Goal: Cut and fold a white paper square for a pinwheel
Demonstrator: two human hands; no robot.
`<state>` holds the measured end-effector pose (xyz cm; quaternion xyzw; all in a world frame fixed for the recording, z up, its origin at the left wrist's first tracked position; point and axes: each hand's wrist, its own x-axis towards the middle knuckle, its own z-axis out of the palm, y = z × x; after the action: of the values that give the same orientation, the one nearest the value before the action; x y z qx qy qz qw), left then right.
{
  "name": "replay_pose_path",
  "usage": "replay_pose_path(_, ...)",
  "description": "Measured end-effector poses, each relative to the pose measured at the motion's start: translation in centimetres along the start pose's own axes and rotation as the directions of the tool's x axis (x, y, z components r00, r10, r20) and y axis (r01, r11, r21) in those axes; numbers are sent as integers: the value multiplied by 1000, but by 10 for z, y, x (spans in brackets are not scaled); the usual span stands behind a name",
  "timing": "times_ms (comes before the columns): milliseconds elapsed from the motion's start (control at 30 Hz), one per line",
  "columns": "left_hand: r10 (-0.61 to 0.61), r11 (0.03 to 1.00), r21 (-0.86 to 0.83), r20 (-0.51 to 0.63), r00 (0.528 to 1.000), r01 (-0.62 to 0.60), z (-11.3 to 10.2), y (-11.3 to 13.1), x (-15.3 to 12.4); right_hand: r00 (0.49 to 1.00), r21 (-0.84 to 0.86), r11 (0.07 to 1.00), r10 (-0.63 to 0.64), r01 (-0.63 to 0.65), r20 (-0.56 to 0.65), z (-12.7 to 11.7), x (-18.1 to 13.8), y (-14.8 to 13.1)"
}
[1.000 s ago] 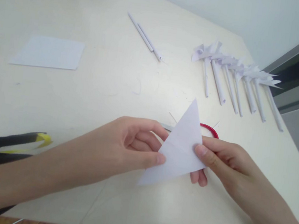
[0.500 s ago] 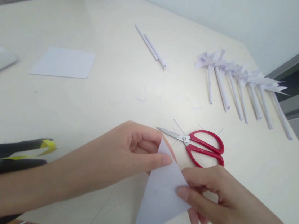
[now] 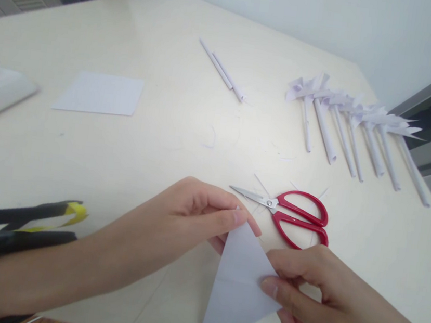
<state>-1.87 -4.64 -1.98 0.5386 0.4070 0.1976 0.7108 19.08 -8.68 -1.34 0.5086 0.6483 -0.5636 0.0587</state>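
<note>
Just on the near side of the red scissors (image 3: 291, 218), the left hand (image 3: 193, 211) pinches the top corner of a folded white paper triangle (image 3: 237, 285) between thumb and forefinger. The right hand (image 3: 313, 289) pinches its right edge, thumb on top, over the pale worktop (image 3: 121, 160). Beyond the scissors to the right lies a row of paper flowers on rolled stems (image 3: 353, 131). Beyond the scissors to the left lie two rolled paper sticks (image 3: 222, 70), and far to their left a flat white sheet (image 3: 100, 94)

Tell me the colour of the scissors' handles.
The scissors have red handles; the head view shows them best.
</note>
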Motion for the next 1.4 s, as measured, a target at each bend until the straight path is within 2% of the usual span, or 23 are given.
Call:
replay_pose_path(267, -1, 998, -71, -6, 1000, 1, 0, -1, -2, 998, -13, 999, -51, 51, -26, 2, 0, 4)
replay_pose_path(333, 16, 998, -67, 3, 1000, -15, -1, -2, -2, 990, -47, 994, -107, 102, -97, 1, 0, 4)
replay_pose_path(400, 71, 995, -62, -19, 997, -72, -3, -5, -1, 948, -110, 977, -204, 182, -243, 0, -2, 5)
replay_pose_path(433, 100, 993, -55, -62, 993, -103, -4, -6, -2, 897, -162, 958, -280, 237, -342, 0, -3, 6)
replay_pose_path(467, 127, 990, -51, -127, 984, -134, -5, -8, -2, 814, -245, 926, -370, 286, -448, 0, -5, 7)
replay_pose_path(533, 164, 981, -57, -252, 954, -184, -8, -10, -1, 564, -488, 818, -568, 305, -599, 0, -8, 11)
replay_pose_path(567, 169, 978, -74, -266, 949, -195, -9, -11, -1, 427, -609, 750, -654, 258, -625, 1, -9, 13)
replay_pose_path(600, 164, 976, -99, -240, 957, -193, -9, -11, -1, 312, -702, 689, -717, 181, -623, 2, -10, 16)
replay_pose_path(633, 150, 977, -122, -188, 971, -175, -8, -10, 0, 233, -764, 637, -762, 101, -604, 2, -10, 18)
replay_pose_path(667, 118, 982, -134, -107, 987, -132, -7, -9, 1, 180, -801, 598, -792, 34, -584, 2, -9, 20)
replay_pose_path(700, 71, 989, -131, -15, 997, -73, -5, -8, 2, 157, -823, 568, -811, -16, -563, 1, -7, 21)
replay_pose_path(767, -44, 994, -94, 154, 987, 59, -1, -6, 3, 180, -855, 515, -836, -67, -518, -2, -3, 24)
replay_pose_path(867, -151, 982, -57, 318, 936, 178, 4, -4, 4, 277, -877, 474, -836, -73, -475, -5, 5, 28)
replay_pose_path(967, -177, 977, -60, 322, 930, 207, 5, -5, 3, 313, -870, 493, -822, -26, -475, -6, 10, 29)
replay_pose_path(1033, -184, 978, -48, 281, 942, 205, 4, -5, 3, 340, -828, 561, -780, 8, -525, -6, 12, 27)
replay_pose_path(1067, -180, 980, -39, 260, 949, 197, 3, -4, 3, 369, -780, 626, -732, 29, -573, -6, 12, 25)
replay_pose_path(1167, -167, 985, -1, 227, 960, 172, 1, -4, 2, 523, -495, 857, -491, 145, -696, -8, 11, 17)
replay_pose_path(1233, -160, 987, 25, 231, 960, 158, 0, -5, 2, 655, -216, 950, -311, 223, -689, -11, 9, 12)
replay_pose_path(1300, -145, 989, 31, 242, 959, 142, 0, -7, 1, 742, 26, 948, -230, 316, -630, -15, 8, 10)
replay_pose_path(1400, -156, 988, 45, 230, 961, 150, 3, -12, 0, 816, 244, 868, -261, 432, -516, -17, 8, 12)
